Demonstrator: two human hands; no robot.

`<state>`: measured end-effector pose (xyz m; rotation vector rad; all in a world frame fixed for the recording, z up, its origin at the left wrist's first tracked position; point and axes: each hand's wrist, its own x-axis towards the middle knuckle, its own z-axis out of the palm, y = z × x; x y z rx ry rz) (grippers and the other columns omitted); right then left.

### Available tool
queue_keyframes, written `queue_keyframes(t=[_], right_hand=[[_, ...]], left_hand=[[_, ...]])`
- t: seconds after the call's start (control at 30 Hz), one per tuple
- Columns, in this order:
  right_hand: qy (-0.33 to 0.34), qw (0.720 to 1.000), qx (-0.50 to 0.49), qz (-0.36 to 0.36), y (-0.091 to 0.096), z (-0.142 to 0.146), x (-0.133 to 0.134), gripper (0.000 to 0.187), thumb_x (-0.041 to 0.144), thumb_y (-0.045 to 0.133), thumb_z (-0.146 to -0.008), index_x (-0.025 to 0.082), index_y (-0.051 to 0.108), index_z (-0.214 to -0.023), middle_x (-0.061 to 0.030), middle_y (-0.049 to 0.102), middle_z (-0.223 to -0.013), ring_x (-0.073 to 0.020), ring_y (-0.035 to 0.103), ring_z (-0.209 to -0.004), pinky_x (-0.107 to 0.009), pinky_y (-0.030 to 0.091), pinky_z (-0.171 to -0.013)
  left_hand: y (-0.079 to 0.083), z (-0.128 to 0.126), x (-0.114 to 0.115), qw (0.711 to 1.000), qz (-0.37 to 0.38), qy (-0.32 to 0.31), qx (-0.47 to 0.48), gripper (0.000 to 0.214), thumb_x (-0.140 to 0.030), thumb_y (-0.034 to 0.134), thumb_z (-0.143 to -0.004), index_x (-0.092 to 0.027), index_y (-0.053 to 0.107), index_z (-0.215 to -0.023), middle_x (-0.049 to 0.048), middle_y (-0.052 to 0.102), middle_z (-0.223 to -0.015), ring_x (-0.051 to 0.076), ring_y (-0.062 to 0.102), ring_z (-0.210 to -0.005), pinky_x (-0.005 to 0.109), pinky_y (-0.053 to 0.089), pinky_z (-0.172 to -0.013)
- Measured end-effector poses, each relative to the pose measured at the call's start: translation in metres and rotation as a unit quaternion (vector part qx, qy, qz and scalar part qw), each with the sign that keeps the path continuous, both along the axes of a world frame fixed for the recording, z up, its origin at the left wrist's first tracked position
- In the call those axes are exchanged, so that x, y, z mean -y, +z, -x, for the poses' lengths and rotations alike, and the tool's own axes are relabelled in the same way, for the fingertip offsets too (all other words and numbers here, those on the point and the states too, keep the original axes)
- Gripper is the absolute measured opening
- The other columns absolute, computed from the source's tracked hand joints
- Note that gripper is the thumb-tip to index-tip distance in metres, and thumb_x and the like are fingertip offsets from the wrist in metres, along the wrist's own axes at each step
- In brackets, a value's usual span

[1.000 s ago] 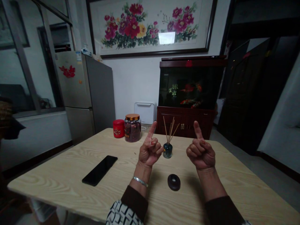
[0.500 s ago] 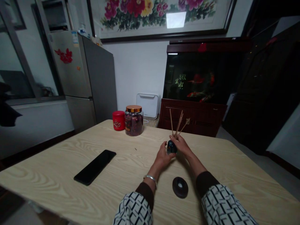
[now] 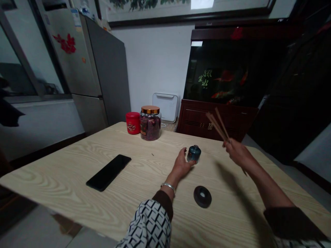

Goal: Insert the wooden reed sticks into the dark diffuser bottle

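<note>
A small blue glass diffuser bottle (image 3: 193, 153) stands on the light wooden table (image 3: 77, 162). My left hand (image 3: 181, 165) rests on the table and grips the bottle's left side with curled fingers. My right hand (image 3: 236, 152) is raised to the right of the bottle, closed on a bundle of thin reed sticks (image 3: 216, 124) that point up and to the left, clear of the bottle. A round black cap or stand (image 3: 202, 196) lies on the table in front of the bottle, between my forearms.
A black phone (image 3: 109, 172) lies flat at the table's left. A glass jar with a copper lid (image 3: 150, 122) and a red tin (image 3: 132, 122) stand at the far edge. Behind are a fridge (image 3: 88, 69), a fish tank (image 3: 222, 75) on a dark cabinet, and a white appliance (image 3: 165, 106).
Both hands dropped from a raised pointing pose onto the bottle. My right hand then pulled the reed sticks out of it and moved up and right; my left hand stayed on the bottle.
</note>
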<state>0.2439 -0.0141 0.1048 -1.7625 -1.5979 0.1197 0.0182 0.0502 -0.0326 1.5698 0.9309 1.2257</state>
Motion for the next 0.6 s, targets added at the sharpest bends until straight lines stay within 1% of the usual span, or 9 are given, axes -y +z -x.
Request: queue_keyframes(t=[0.07, 0.1, 0.17, 0.23, 0.3, 0.4, 0.5, 0.57, 0.6], right_hand=[[-0.039, 0.981, 0.134, 0.138, -0.039, -0.022, 0.041, 0.023, 0.042, 0.044, -0.092, 0.024, 0.053, -0.082, -0.0057, 0.064, -0.076, -0.0221, 0.061, -0.069, -0.032, 0.041, -0.062], [-0.043, 0.966, 0.171, 0.187, -0.059, -0.028, 0.06, 0.024, 0.042, 0.041, -0.093, 0.024, 0.054, -0.084, -0.0076, 0.067, -0.083, -0.0246, 0.063, -0.075, -0.034, 0.042, -0.065], [-0.056, 0.945, 0.217, 0.238, -0.091, -0.032, 0.091, 0.027, 0.042, 0.035, -0.095, 0.024, 0.056, -0.092, -0.0106, 0.067, -0.091, -0.0267, 0.065, -0.076, -0.037, 0.043, -0.066], [-0.047, 0.941, 0.251, 0.221, -0.107, -0.03, 0.109, 0.031, 0.04, 0.031, -0.096, 0.024, 0.057, -0.098, -0.0131, 0.066, -0.096, -0.0281, 0.065, -0.077, -0.04, 0.044, -0.067], [-0.027, 0.942, 0.285, 0.174, -0.107, -0.025, 0.113, 0.03, 0.041, 0.036, -0.094, 0.024, 0.061, -0.098, -0.0153, 0.066, -0.101, -0.0316, 0.064, -0.087, -0.043, 0.045, -0.071], [0.014, 0.949, 0.288, 0.126, -0.087, -0.012, 0.093, 0.032, 0.046, 0.047, -0.09, 0.023, 0.066, -0.101, -0.0165, 0.065, -0.111, -0.036, 0.06, -0.102, -0.048, 0.046, -0.081], [0.067, 0.976, 0.192, 0.084, -0.063, 0.015, 0.046, 0.047, 0.051, 0.05, -0.09, 0.021, 0.06, -0.125, -0.0161, 0.061, -0.125, -0.0331, 0.057, -0.115, -0.047, 0.045, -0.094], [0.101, 0.984, 0.138, 0.052, -0.052, 0.037, 0.006, 0.065, 0.052, 0.058, -0.086, 0.02, 0.046, -0.141, -0.017, 0.054, -0.136, -0.0306, 0.055, -0.12, -0.045, 0.042, -0.101], [0.114, 0.986, 0.115, 0.049, -0.049, 0.048, -0.013, 0.074, 0.05, 0.064, -0.082, 0.019, 0.041, -0.145, -0.0172, 0.052, -0.138, -0.0298, 0.054, -0.122, -0.043, 0.042, -0.102]], left_hand=[[0.003, 0.0, 0.002, 1.0, 0.002, 0.0, -0.007, 0.083, -0.025, 0.079, -0.069, -0.016, 0.038, -0.142, 0.02, 0.045, -0.146, 0.032, 0.048, -0.132, 0.047, 0.037, -0.111], [0.004, 0.0, 0.003, 1.0, 0.002, -0.001, -0.012, 0.083, -0.024, 0.078, -0.069, -0.015, 0.038, -0.142, 0.0207, 0.046, -0.145, 0.032, 0.048, -0.131, 0.046, 0.037, -0.11], [0.006, 0.0, 0.005, 1.0, 0.002, -0.005, -0.017, 0.081, -0.022, 0.077, -0.07, -0.014, 0.039, -0.141, 0.0214, 0.048, -0.143, 0.032, 0.049, -0.13, 0.046, 0.037, -0.11], [0.008, 0.0, 0.006, 1.0, 0.004, -0.01, -0.011, 0.079, -0.02, 0.076, -0.07, -0.014, 0.039, -0.14, 0.0209, 0.05, -0.142, 0.031, 0.05, -0.13, 0.045, 0.037, -0.11], [0.008, 0.001, 0.007, 1.0, 0.009, -0.013, 0.0, 0.078, -0.018, 0.075, -0.07, -0.015, 0.04, -0.139, 0.0195, 0.052, -0.141, 0.031, 0.05, -0.131, 0.044, 0.037, -0.11], [0.007, 0.0, 0.005, 1.0, 0.016, -0.013, 0.009, 0.077, -0.014, 0.075, -0.068, -0.016, 0.041, -0.138, 0.0177, 0.053, -0.139, 0.03, 0.051, -0.13, 0.044, 0.037, -0.111], [0.005, -0.001, 0.003, 1.0, 0.014, -0.014, 0.013, 0.077, -0.01, 0.073, -0.067, -0.016, 0.042, -0.137, 0.0177, 0.053, -0.14, 0.029, 0.051, -0.13, 0.044, 0.037, -0.111], [0.003, 0.0, 0.003, 1.0, 0.014, -0.017, 0.017, 0.076, -0.009, 0.071, -0.067, -0.016, 0.041, -0.137, 0.018, 0.052, -0.14, 0.029, 0.051, -0.13, 0.044, 0.038, -0.11], [0.002, 0.0, 0.003, 1.0, 0.015, -0.018, 0.02, 0.076, -0.009, 0.07, -0.068, -0.017, 0.041, -0.138, 0.018, 0.052, -0.14, 0.029, 0.051, -0.13, 0.044, 0.039, -0.109]])
